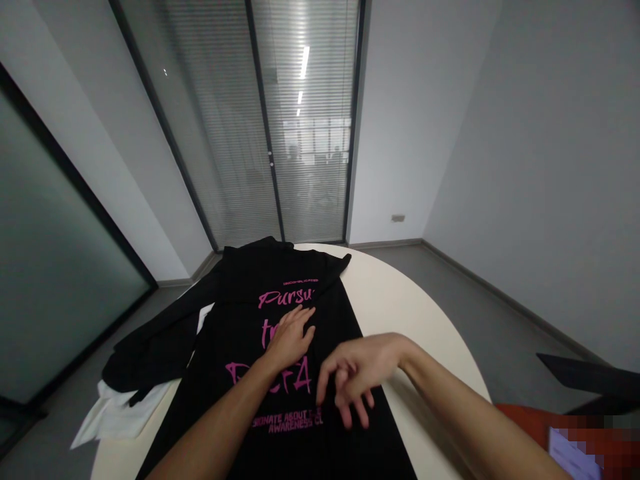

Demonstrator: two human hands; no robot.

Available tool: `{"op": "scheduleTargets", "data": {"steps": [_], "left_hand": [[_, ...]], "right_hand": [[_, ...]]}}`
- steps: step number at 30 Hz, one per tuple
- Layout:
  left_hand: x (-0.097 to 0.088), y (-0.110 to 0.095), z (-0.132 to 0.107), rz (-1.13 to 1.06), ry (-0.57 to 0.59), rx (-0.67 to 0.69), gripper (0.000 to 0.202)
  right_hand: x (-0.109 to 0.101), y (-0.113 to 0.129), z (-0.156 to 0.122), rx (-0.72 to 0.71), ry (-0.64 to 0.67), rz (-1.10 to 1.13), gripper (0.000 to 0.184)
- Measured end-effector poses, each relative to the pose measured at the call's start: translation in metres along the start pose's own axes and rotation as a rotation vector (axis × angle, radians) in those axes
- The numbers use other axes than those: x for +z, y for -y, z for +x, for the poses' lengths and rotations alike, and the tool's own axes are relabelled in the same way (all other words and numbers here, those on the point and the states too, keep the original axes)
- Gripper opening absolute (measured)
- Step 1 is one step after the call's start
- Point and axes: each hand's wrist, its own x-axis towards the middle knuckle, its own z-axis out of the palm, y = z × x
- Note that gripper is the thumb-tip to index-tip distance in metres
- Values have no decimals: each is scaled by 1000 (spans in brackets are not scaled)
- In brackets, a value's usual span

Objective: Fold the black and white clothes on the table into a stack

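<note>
R hand (361, 368), grip half-curled, hovers over blk top (331, 327) nr desk's (415, 307) R edge. L hand (291, 337), grip spread, lies on print (301, 381). Wht cloth (133, 413) overhangs L edge.

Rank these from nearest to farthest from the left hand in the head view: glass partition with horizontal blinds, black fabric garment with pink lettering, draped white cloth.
1. Black fabric garment with pink lettering: directly beneath the left hand.
2. Draped white cloth: lower left.
3. Glass partition with horizontal blinds: ahead, well back.
</note>
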Motion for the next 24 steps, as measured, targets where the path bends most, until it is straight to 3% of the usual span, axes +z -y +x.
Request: {"op": "scheduleTargets", "data": {"steps": [4,6,9,12,15,18,20,24], "left_hand": [[0,-1,-2,0,-12,18,49],[-1,-3,-3,8,-29,35,45],[-6,-11,-6,35,-68,67,36],[-18,-21,-14,56,-55,159,29],[-35,-35,-30,43,62,392,32],[-48,-51,-53,-25,291,642,40],[-52,-60,-67,-69,402,732,45],[-48,-72,-80,-104,451,833,33]], "right_hand": [[-45,-34,1,-160,-879,-201,23],[-62,-57,9,-202,-1122,-355,23],[-74,-83,18,-246,-1194,-374,28],[-76,-92,21,-287,-1197,-345,32],[-76,-90,22,-278,-1255,-428,32],[-76,-87,24,-223,-1319,-527,32],[-76,-86,25,-156,-1355,-583,33],[-79,-86,28,-64,-1427,-683,37]]}}
